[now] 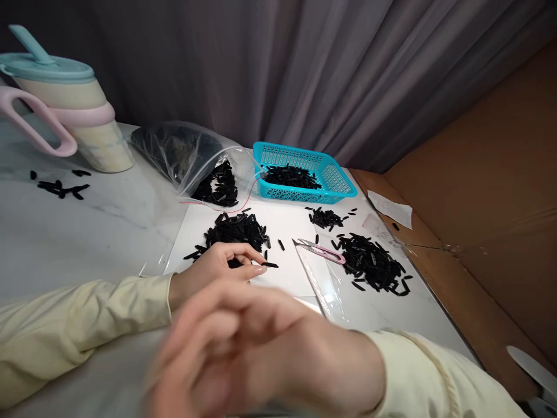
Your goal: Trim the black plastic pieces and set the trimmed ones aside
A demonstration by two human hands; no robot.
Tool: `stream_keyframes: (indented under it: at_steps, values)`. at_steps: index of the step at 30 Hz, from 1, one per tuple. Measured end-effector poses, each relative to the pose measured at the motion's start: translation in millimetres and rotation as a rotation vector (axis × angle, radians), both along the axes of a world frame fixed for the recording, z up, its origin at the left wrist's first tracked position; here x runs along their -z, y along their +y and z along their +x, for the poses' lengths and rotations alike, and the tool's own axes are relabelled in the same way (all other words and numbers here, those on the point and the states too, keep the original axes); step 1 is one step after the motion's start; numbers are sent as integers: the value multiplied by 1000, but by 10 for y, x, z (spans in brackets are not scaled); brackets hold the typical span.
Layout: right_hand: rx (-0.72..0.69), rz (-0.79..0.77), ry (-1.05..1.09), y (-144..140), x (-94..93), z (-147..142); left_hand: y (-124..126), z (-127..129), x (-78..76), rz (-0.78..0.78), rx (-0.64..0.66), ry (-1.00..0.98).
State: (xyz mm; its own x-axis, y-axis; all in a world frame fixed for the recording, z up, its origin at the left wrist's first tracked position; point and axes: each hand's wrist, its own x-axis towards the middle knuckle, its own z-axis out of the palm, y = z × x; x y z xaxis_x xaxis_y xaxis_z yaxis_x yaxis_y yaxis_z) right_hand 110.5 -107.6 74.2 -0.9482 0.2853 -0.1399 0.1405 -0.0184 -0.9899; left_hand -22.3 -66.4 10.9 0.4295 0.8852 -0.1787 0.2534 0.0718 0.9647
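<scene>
My left hand point(221, 264) pinches a small, slim black piece point(270, 265) between thumb and forefinger, just over a white sheet point(289, 223). Right behind that hand lies a heap of similar black pieces point(238, 230), and a single piece point(281, 245) rests apart to its right. My right hand point(256, 348) is raised close to the camera, blurred, with its fingers curled; whether they hold anything cannot be made out. Pink-handled thread snips point(324, 252) lie to the right of the sheet, touching a larger pile of black pieces point(373, 264).
A blue basket point(335, 194) and an open clear plastic bag point(174, 154), both with black pieces inside, stand at the back. A tumbler point(93, 125) is at left near scattered pieces point(64, 189). A smaller pile point(326, 217) and a paper slip point(391, 209) lie right.
</scene>
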Motion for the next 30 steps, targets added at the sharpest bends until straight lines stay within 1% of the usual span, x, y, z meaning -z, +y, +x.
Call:
stream_keyframes:
  at_steps: [1, 3, 4, 5, 7, 8, 10, 14, 17, 21, 25, 28, 30]
  values:
    - [213, 183, 11, 19, 44, 163, -1, 1, 0, -8, 11, -12]
    - [621, 673, -37, 66, 206, 464, -5, 3, -2, -46, 24, -26]
    - [696, 919, -81, 93, 309, 586, -9, 4, -3, -57, 23, -27]
    - [706, 1053, -179, 121, 412, 681, -13, 5, -3, -53, 17, -26]
    - [680, 1167, -296, 172, 583, 789, -21, 4, 3, -18, 16, -25]
    - [651, 1189, -331, 192, 641, 808, -24, 3, 8, -2, 21, -24]
    - [593, 1229, -340, 218, 697, 801, -29, 0, 21, 19, 35, -15]
    - [510, 1329, -286, 226, 701, 755, -33, -8, 29, 62, 60, 1]
    - [522, 1360, -240, 213, 698, 753, -29, -15, 4, 50, 108, 7]
    - [558, 1318, -204, 200, 705, 735, -17, -27, -31, -39, 186, 15]
    - [558, 1291, -198, 197, 741, 674, 3, -30, -29, -91, 239, -2]
    - [552, 1329, -200, 210, 734, 667, 21, -29, -27, -122, 245, -13]
    - [552, 1380, -243, 235, 682, 707, 28, -31, -33, -154, 236, -24]
